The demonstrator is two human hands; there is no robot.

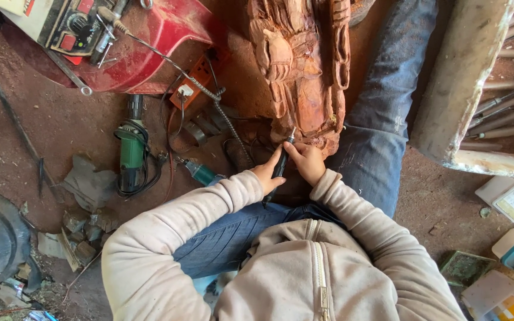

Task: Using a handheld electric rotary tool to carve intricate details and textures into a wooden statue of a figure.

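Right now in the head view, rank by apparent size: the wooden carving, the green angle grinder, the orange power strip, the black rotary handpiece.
1. wooden carving, largest by far
2. green angle grinder
3. orange power strip
4. black rotary handpiece, though both hands partly hide it, so its place after the power strip is unsure

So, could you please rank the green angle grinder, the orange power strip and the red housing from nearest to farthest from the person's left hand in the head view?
From the left hand:
1. Green angle grinder, on the dirt floor to its left.
2. Orange power strip, farther up and left, beside the wood carving.
3. Red housing, at the upper left, beyond the strip.
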